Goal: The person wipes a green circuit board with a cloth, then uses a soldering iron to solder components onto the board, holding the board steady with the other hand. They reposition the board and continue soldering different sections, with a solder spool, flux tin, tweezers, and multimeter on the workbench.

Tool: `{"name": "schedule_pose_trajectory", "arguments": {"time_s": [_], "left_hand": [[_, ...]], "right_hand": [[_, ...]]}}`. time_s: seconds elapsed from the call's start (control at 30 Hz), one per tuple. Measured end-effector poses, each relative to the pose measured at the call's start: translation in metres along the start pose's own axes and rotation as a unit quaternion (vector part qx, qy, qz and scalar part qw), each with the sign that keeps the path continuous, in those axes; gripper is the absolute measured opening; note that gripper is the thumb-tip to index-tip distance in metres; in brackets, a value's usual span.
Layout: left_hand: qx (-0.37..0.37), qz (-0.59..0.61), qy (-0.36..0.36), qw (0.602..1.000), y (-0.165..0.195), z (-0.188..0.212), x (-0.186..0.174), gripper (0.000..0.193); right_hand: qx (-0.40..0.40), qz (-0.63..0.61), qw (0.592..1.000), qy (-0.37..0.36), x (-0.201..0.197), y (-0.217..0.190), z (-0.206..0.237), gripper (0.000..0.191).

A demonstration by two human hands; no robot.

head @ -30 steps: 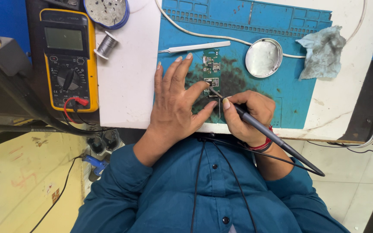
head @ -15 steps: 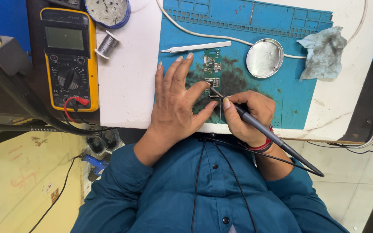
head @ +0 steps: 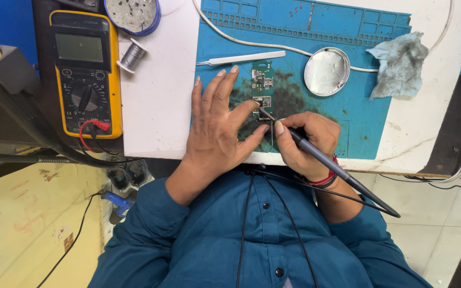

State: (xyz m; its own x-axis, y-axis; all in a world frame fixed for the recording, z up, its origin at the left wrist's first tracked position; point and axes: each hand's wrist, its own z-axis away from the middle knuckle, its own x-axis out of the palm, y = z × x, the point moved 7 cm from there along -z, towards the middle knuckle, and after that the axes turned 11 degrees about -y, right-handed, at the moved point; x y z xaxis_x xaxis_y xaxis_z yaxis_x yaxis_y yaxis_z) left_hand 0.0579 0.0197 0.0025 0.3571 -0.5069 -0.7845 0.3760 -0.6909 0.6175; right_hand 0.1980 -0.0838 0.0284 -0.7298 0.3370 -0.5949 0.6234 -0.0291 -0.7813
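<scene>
A small green circuit board (head: 263, 80) lies on a blue work mat (head: 316, 32). My left hand (head: 217, 125) rests flat on the mat with fingers spread, its index finger and thumb pressing the board's near end. My right hand (head: 305, 141) grips a black soldering iron (head: 342, 173) like a pen. The iron's metal tip touches the board near its lower part, just beside my left index fingertip. The iron's handle runs back toward the lower right, past a red band on my wrist.
Metal tweezers (head: 241, 57) lie on the mat above my left hand. A round metal tin (head: 326, 71) and a dirty cloth (head: 398, 64) sit to the right. A yellow multimeter (head: 84, 74), a solder spool (head: 132, 55) and a round blue-rimmed dish (head: 132, 13) are at the left.
</scene>
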Motion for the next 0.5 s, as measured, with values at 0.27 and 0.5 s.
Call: {"name": "schedule_pose_trajectory", "arguments": {"time_s": [0.27, 0.5], "left_hand": [[0.000, -0.001, 0.001, 1.000, 0.0011, -0.0011, -0.0023, 0.045], [-0.001, 0.000, -0.001, 1.000, 0.0016, -0.0014, -0.0036, 0.046]], "right_hand": [[-0.005, 0.001, 1.000, 0.000, 0.0000, -0.0007, -0.0002, 0.009], [-0.002, -0.001, 1.000, -0.004, 0.0005, -0.0009, -0.0007, 0.008]]}}
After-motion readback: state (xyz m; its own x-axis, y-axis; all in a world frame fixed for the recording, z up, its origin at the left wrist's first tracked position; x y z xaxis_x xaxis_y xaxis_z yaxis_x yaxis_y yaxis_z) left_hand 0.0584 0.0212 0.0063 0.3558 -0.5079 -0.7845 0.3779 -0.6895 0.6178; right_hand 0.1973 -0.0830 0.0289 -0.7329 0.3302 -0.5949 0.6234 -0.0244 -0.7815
